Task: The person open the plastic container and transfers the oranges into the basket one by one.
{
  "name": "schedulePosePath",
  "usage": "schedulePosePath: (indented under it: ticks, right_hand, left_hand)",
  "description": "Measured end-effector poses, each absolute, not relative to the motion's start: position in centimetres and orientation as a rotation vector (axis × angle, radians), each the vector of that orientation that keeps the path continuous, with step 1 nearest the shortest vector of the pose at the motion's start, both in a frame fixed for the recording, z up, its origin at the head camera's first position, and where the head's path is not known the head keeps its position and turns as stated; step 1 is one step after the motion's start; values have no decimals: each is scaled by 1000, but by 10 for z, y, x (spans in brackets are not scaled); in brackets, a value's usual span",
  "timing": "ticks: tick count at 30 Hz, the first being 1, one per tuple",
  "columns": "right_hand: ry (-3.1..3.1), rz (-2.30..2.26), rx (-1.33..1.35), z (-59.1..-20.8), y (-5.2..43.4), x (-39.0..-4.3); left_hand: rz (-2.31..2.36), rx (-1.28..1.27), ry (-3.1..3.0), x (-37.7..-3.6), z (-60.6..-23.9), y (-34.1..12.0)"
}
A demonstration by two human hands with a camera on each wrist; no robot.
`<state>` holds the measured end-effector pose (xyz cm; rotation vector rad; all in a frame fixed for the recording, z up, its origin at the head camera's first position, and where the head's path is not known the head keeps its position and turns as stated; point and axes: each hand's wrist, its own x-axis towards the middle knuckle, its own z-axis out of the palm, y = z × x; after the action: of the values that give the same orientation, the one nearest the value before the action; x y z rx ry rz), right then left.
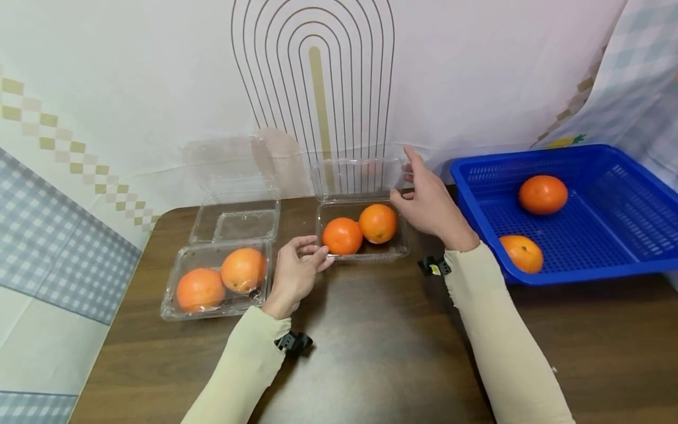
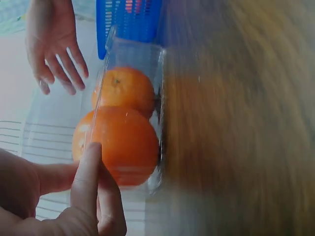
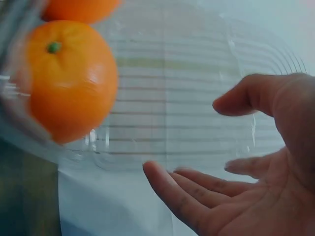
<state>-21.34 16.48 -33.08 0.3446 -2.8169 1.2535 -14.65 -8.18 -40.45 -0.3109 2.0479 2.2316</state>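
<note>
A dark brown wood-grain table (image 1: 371, 353) is standing against a wall draped with a white cloth printed with arched lines (image 1: 312, 76); checked fabric is hanging at both sides.

On the table, a clear plastic clamshell box (image 1: 365, 250) is sitting at the centre with its lid (image 1: 355, 176) standing up against the cloth. Two oranges (image 1: 360, 229) are lying inside it, touching each other. The left hand (image 1: 293, 274) is pinching the box's front left corner between thumb and fingers. The right hand (image 1: 426, 200) is reaching toward the right edge of the raised lid with fingers spread and relaxed, holding nothing; the right wrist view is showing a gap between palm and lid.

To the left, a second clamshell box (image 1: 214, 282) is sitting shut over two oranges (image 1: 222, 280). Behind it, a third clamshell box (image 1: 235, 221) is lying open and holding no fruit, its lid leaning on the cloth. At the right, a blue plastic basket (image 1: 625, 259) is resting just beside the right forearm, with two more oranges (image 1: 532, 221) lying apart inside it. Both arms are wearing pale cream sleeves (image 1: 503, 341).
</note>
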Motion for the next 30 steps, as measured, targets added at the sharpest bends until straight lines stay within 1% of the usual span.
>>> schedulePosePath:
  ticks: [5, 10, 23, 30]
  right_hand:
    - [-2816, 1262, 342, -327, 169, -221]
    - [-2859, 1244, 368, -326, 174, -220]
    - [-2944, 865, 538, -311, 181, -206]
    - [-2883, 848, 628, -312, 183, -208]
  left_hand:
    - [2250, -328, 2067, -149, -409, -76]
    - [2276, -337, 2065, -149, -414, -72]
    - [2258, -278, 1945, -152, -410, -77]
    - [2265, -244, 1830, -155, -408, -82]
